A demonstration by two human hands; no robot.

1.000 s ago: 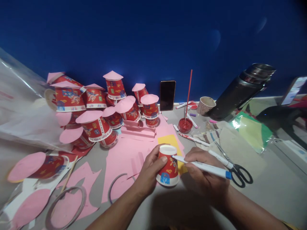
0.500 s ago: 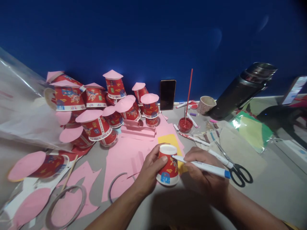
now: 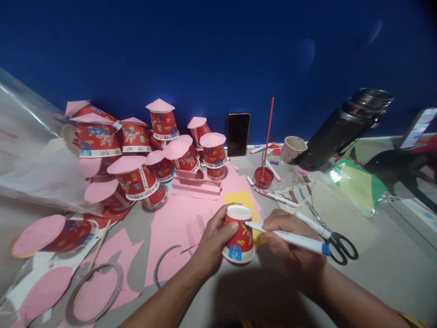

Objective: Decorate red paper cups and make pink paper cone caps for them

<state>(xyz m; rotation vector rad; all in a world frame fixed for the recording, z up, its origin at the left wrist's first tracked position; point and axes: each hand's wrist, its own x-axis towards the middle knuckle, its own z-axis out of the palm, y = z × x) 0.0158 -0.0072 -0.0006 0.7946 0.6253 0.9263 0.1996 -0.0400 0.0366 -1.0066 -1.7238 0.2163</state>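
Observation:
An upside-down red paper cup (image 3: pixel 243 246) with a blue-coloured patch near its white rim is gripped from the left by my left hand (image 3: pixel 215 237), thumb across its front. Between the fingers of my right hand (image 3: pixel 290 237) lies a white marker pen (image 3: pixel 300 241) with a blue end. Its tip rests at the cup's upper side, beside a small blue mark. Beneath and behind the cup are a yellow paper strip (image 3: pixel 241 198) and pink paper sheets (image 3: pixel 164 218).
Several red cups with pink paper cones (image 3: pixel 131 177) are stacked at the back left. Scissors (image 3: pixel 336 246) lie on the right. Behind stand a phone (image 3: pixel 238 135), a dish of red paint (image 3: pixel 263 177) and a black flask (image 3: pixel 344 130). Grey rings (image 3: pixel 119 278) lie front left.
Almost nothing differs. The view has shifted very slightly; both hands keep their hold, and the marker tip stays at the same part of the cup.

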